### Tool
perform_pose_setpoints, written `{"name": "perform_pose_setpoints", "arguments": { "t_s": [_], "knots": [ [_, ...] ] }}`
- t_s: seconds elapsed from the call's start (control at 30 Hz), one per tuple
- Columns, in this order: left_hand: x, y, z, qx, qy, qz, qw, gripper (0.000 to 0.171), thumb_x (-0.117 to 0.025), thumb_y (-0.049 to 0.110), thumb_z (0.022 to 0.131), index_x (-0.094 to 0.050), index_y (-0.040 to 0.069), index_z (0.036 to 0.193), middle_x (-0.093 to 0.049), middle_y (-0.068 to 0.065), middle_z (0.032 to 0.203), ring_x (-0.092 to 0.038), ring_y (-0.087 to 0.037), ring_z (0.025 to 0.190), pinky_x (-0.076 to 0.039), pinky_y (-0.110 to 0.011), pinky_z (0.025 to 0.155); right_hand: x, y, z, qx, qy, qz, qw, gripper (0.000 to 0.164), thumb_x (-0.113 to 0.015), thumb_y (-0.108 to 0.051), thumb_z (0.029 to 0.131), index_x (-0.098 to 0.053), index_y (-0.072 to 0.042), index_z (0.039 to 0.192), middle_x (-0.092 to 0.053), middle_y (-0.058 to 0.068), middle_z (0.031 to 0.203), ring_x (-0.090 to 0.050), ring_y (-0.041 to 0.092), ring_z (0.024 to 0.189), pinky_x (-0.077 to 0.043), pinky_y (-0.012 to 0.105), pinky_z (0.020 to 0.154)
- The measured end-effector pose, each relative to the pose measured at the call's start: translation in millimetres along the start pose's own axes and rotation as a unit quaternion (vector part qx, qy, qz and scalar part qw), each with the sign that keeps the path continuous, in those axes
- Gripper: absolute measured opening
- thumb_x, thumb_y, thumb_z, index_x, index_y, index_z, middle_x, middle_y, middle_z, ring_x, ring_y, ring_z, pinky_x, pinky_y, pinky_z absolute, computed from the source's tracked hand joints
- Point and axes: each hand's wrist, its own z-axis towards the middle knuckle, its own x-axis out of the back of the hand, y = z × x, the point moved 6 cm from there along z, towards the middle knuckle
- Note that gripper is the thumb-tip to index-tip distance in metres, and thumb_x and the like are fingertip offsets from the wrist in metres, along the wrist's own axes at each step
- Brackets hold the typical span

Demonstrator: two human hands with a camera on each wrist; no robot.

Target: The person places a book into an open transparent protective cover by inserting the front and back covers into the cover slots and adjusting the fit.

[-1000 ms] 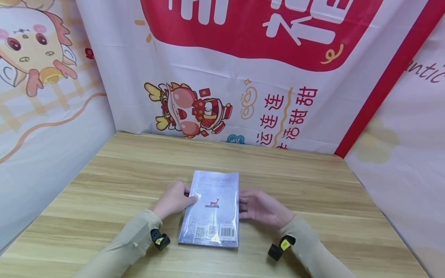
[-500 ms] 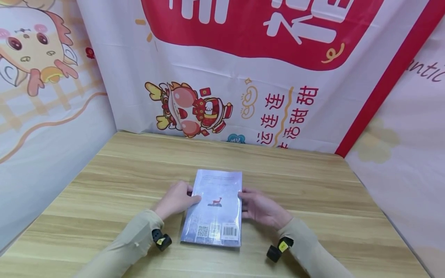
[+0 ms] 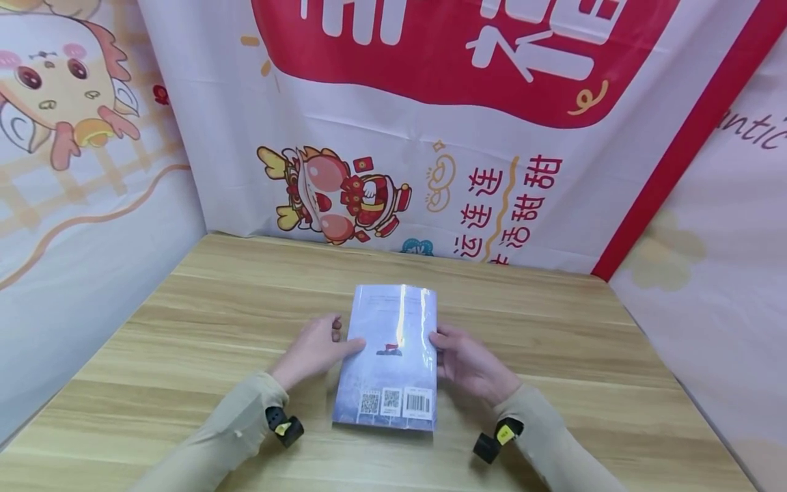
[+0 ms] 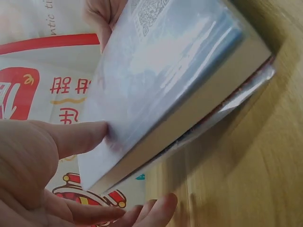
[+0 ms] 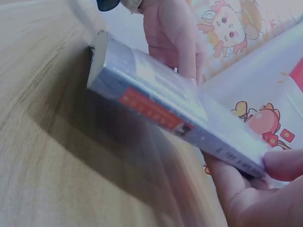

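A paperback book (image 3: 390, 376) in a glossy clear cover is held over the table, its back with a barcode, QR codes and a small red animal facing up. My right hand (image 3: 470, 362) grips its spine side, thumb on top and fingers underneath, as the right wrist view shows with the spine (image 5: 156, 116). At the page-edge side, my left hand (image 4: 33, 156) has its thumb (image 4: 85, 137) laid against the cover. The other fingers of that hand extend below, apart from the book. A shadow lies on the wood beneath the tilted book.
The wooden table (image 3: 233, 301) spreads around the book. A printed white and red cloth (image 3: 381, 116) hangs along its back edge, with more cloth at left and right. Each wrist carries a small black camera (image 3: 285, 427).
The book has shifted right and risen off the table. My right hand, earlier beside it, now holds its spine side. The left fingers have loosened from under its edge.
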Motion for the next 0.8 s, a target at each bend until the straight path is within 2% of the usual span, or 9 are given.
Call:
{"name": "perform_pose_setpoints", "arguments": {
  "t_s": [0.1,0.2,0.43,0.53,0.67,0.8],
  "knots": [
    [1.1,0.6,-0.2,0.01,-0.006,-0.017,0.9998,0.079,-0.074,0.04,0.088,-0.04,-0.008,0.141,-0.054,-0.025,0.13,-0.055,-0.039,0.117,-0.047,-0.053,0.096,-1.6,-3.0,0.2,0.011,-0.017,0.005,1.0,0.044,-0.039,-0.01,0.105,-0.033,-0.001,0.148,-0.053,0.02,0.135,-0.057,0.031,0.117,-0.047,0.044,0.097],
    [0.3,0.9,0.1,0.018,-0.016,-0.038,0.999,0.086,-0.071,0.041,0.09,-0.031,-0.008,0.147,-0.047,-0.027,0.139,-0.051,-0.041,0.123,-0.045,-0.054,0.099,-1.6,-4.6,0.9,0.017,-0.025,0.014,0.999,0.044,-0.038,-0.01,0.106,-0.033,-0.002,0.149,-0.052,0.02,0.138,-0.055,0.031,0.12,-0.048,0.042,0.096],
    [-2.1,3.4,1.4,0.016,-0.027,-0.09,0.9955,0.089,-0.069,0.041,0.091,-0.022,-0.006,0.151,-0.049,-0.026,0.139,-0.053,-0.039,0.122,-0.044,-0.052,0.1,-0.8,-7.3,0.7,0.029,-0.033,0.039,0.998,0.045,-0.039,-0.011,0.106,-0.033,-0.003,0.15,-0.049,0.021,0.141,-0.053,0.032,0.123,-0.05,0.038,0.094],
    [-4.2,5.3,1.9,0.019,-0.041,-0.14,0.9891,0.08,-0.068,0.039,0.093,-0.031,-0.002,0.15,-0.057,-0.022,0.132,-0.061,-0.032,0.112,-0.051,-0.046,0.094,-0.7,-9.5,-0.1,0.039,-0.038,0.055,0.997,0.045,-0.039,-0.01,0.106,-0.032,-0.002,0.15,-0.049,0.021,0.141,-0.052,0.031,0.124,-0.049,0.039,0.096],
    [-5.7,8.5,2.5,0.017,-0.058,-0.205,0.977,0.051,-0.067,0.029,0.095,-0.053,0.003,0.136,-0.07,-0.011,0.108,-0.068,-0.023,0.09,-0.058,-0.037,0.079,-1.1,-11.7,-0.8,0.049,-0.044,0.061,0.996,0.046,-0.04,-0.009,0.106,-0.031,-0.001,0.15,-0.049,0.021,0.14,-0.053,0.03,0.124,-0.048,0.04,0.097],
    [-4.8,10.3,2.4,0.01,-0.049,-0.217,0.9748,0.033,-0.067,0.022,0.096,-0.062,0.004,0.122,-0.071,-0.006,0.094,-0.068,-0.021,0.08,-0.058,-0.034,0.071,-0.7,-12.1,-0.5,0.053,-0.038,0.043,0.997,0.046,-0.04,-0.009,0.106,-0.031,-0.001,0.15,-0.052,0.02,0.138,-0.055,0.029,0.121,-0.05,0.038,0.095]
  ]
}}
